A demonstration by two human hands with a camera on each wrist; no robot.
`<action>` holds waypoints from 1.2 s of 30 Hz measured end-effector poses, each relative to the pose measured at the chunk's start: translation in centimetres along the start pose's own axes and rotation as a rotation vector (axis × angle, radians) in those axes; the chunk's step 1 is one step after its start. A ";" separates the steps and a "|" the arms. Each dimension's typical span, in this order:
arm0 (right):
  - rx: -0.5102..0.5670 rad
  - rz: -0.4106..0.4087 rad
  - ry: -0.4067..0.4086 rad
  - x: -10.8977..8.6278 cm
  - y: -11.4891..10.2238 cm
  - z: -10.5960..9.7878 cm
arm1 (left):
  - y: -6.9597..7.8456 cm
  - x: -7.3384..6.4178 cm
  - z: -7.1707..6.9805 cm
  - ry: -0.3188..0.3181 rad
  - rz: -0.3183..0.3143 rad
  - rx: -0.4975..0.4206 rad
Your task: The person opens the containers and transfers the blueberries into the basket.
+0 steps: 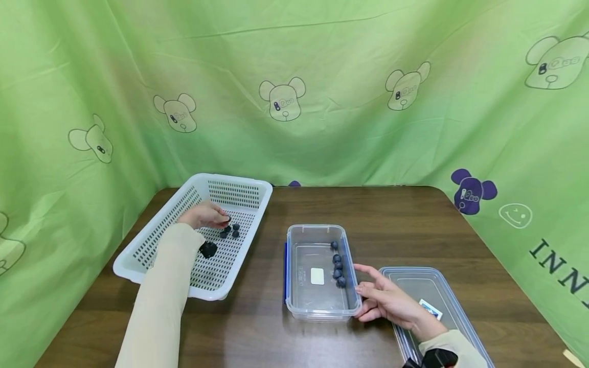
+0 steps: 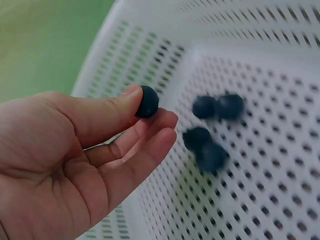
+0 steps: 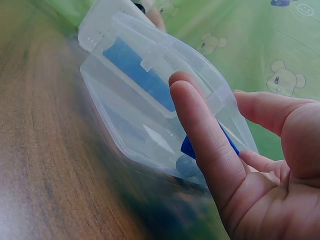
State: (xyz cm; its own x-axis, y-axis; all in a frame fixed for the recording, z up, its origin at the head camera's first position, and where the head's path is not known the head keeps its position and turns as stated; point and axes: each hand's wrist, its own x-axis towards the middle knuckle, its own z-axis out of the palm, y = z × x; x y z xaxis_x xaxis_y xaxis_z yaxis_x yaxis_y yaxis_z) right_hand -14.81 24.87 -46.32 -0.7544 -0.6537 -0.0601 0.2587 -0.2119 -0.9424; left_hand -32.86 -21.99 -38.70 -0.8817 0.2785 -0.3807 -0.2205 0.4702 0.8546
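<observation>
My left hand point(image 1: 206, 214) reaches into the white perforated basket point(image 1: 263, 191), pinching one blueberry point(image 2: 148, 102) between thumb and fingers. Below it, several loose blueberries point(image 2: 212, 157) lie on the basket floor. In the head view, a clear plastic container point(image 1: 303, 299) stands on the table, right of the basket, with several blueberries point(image 1: 338, 273) in a rough line along its right side. Against the container's right wall, fairly straight fingers of my right hand point(image 1: 386, 299) touch the outside, thumb near the rim.
A clear lid point(image 1: 416, 281) with a small label lies on the wooden table point(image 1: 368, 209), partly under my right forearm. The container's blue side clip point(image 1: 285, 271) shows at its left. A green printed cloth point(image 1: 340, 148) hangs behind the table.
</observation>
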 end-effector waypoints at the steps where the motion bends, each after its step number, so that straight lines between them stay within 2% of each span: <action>1: 0.004 0.001 -0.001 0.0 0.0 0.0 | -0.2 0.0 0.1 0.014 -0.022 0.018; 5: 0.011 0.006 -0.004 0.0 0.1 0.0 | -0.6 -0.2 0.4 0.063 -0.084 0.109; 7: 0.010 0.007 -0.003 0.0 0.1 0.0 | -0.5 -0.2 0.6 0.075 -0.099 0.122; 16: 0.017 0.004 -0.001 -0.1 0.2 0.1 | -0.2 0.1 1.5 0.045 -0.088 0.147; 23: 0.016 -0.002 0.000 -0.1 0.2 0.3 | -0.1 -0.3 1.3 0.060 -0.073 0.154; 30: 0.009 0.000 -0.003 0.0 0.1 0.3 | 0.7 -0.4 0.8 0.031 -0.008 0.081; 36: 0.010 -0.011 -0.015 0.0 -0.1 0.2 | 2.8 -0.4 1.6 -0.010 0.076 0.069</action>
State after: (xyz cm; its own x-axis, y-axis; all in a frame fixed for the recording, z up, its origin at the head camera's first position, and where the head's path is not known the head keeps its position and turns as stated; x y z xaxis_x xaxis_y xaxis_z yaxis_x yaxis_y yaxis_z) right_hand -14.72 24.68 -46.17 -0.7484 -0.6618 -0.0449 0.2564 -0.2262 -0.9397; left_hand -32.47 -19.44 -36.69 -0.8906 0.3237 -0.3195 -0.1238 0.5035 0.8551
